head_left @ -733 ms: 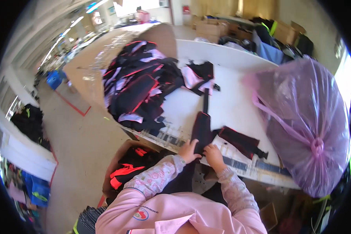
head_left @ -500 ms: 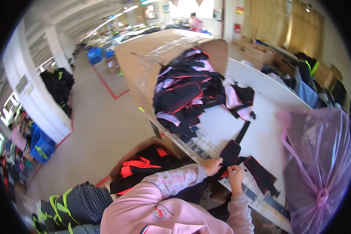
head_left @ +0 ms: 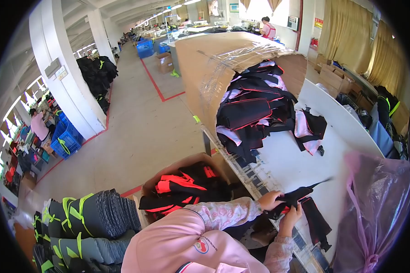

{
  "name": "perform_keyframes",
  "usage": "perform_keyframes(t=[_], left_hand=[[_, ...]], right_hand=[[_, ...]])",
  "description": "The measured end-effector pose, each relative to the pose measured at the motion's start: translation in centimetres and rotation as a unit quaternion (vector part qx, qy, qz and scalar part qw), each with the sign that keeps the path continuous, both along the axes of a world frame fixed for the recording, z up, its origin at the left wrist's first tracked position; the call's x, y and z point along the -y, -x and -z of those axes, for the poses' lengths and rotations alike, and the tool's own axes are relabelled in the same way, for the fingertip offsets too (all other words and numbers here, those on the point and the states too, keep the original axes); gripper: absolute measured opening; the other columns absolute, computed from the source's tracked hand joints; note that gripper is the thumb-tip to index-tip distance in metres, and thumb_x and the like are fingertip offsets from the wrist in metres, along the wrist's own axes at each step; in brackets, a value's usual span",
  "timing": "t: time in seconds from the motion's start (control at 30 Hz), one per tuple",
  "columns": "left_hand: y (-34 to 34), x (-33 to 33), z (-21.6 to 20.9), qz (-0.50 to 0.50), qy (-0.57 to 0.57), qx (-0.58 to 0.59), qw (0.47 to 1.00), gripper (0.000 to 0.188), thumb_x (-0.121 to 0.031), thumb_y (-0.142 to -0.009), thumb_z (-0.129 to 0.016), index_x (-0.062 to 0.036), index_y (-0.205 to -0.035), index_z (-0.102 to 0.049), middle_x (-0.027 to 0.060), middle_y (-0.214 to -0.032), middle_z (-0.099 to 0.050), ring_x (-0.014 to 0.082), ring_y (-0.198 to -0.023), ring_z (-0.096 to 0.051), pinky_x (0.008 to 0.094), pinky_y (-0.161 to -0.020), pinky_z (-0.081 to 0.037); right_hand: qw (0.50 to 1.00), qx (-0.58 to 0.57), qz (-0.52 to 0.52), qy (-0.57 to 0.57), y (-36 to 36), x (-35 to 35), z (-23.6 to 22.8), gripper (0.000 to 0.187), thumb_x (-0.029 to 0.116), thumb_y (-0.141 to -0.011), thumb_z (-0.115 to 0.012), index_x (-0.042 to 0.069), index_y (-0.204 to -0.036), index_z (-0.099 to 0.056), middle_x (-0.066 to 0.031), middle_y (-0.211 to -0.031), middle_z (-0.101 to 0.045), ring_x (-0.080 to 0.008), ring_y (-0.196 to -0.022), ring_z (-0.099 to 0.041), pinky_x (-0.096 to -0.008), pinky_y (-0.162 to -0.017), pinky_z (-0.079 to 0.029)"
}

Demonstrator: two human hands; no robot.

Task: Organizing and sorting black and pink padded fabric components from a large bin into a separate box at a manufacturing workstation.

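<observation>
At the near edge of the white table (head_left: 339, 139), my left hand (head_left: 270, 200) grips a black fabric piece with red edging (head_left: 298, 194). My right hand (head_left: 290, 219) pinches the same piece from its near side, close to the left hand. The piece is bunched, and a thin dark strap sticks out from it to the right. Beside my right hand lies a second black piece with red trim (head_left: 315, 223), flat on the table. Farther off, a heap of black, pink and red-edged pieces (head_left: 246, 113) spills from a cardboard box on its side (head_left: 200, 68).
Below the table's left edge, an open carton (head_left: 152, 182) holds black and red pieces. Stacks of dark fabric tied with lime-green strips (head_left: 91, 214) stand at lower left. A purple plastic bag (head_left: 373, 214) bulges at the right. Two other people are at a distance.
My view has swung, so the scene sits farther right and lower. The held piece, flatter before with its strap pointing away, is now bunched with the strap swung to the right.
</observation>
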State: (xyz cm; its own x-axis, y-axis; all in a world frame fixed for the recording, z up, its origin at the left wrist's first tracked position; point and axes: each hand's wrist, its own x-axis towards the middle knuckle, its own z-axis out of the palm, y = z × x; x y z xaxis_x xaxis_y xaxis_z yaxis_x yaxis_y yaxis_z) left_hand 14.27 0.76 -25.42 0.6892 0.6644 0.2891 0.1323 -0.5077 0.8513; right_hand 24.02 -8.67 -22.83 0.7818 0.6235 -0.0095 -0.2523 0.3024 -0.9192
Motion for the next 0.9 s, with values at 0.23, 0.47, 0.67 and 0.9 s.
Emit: perform_keyframes(t=[0.23,0.47,0.67,0.9], left_hand=[[0.6,1.0,0.4,-0.027,0.148,0.136,0.979,0.023,-0.013,-0.083,-0.056,0.0001,-0.100,-0.063,0.0149,-0.093,-0.066,0.0255,-0.079,-0.066,0.0316,-0.074,-0.051],[1.0,2.8,-6.0,0.177,0.685,0.352,0.612,0.025,-0.016,-0.089,-0.054,-0.0019,-0.110,-0.056,0.0084,-0.105,-0.062,0.0179,-0.096,-0.059,0.0343,-0.088,-0.047],[2.2,1.4,-8.6,0.280,0.677,0.323,0.599,0.034,-0.029,-0.089,-0.057,0.0005,-0.105,-0.059,0.0087,-0.104,-0.063,0.0182,-0.097,-0.059,0.0338,-0.090,-0.045],[1.9,-0.8,-10.8,0.236,0.541,0.291,0.752,0.028,-0.024,-0.090,-0.054,0.0013,-0.099,-0.063,0.0088,-0.095,-0.066,0.0140,-0.086,-0.063,0.0270,-0.082,-0.048]], right_hand=[[0.845,0.498,0.110,0.159,0.8,0.4,-2.5,0.010,-0.008,-0.077,-0.050,-0.001,-0.084,-0.051,-0.0125,-0.078,-0.053,-0.0272,-0.073,-0.055,-0.0371,-0.066,-0.045],[0.939,0.332,0.061,0.065,-0.1,0.8,-4.2,0.010,-0.003,-0.082,-0.049,0.002,-0.091,-0.047,-0.0037,-0.088,-0.051,-0.0158,-0.081,-0.048,-0.0307,-0.076,-0.043],[0.990,0.127,-0.059,-0.028,-0.9,0.1,-4.0,0.007,0.003,-0.091,-0.043,0.006,-0.090,-0.048,0.0016,-0.074,-0.050,-0.0068,-0.062,-0.050,-0.0209,-0.054,-0.043],[0.969,-0.175,-0.105,-0.141,4.0,0.3,-10.1,0.021,0.008,-0.090,-0.046,0.001,-0.109,-0.054,-0.0105,-0.099,-0.062,-0.0199,-0.086,-0.062,-0.0311,-0.079,-0.051]])
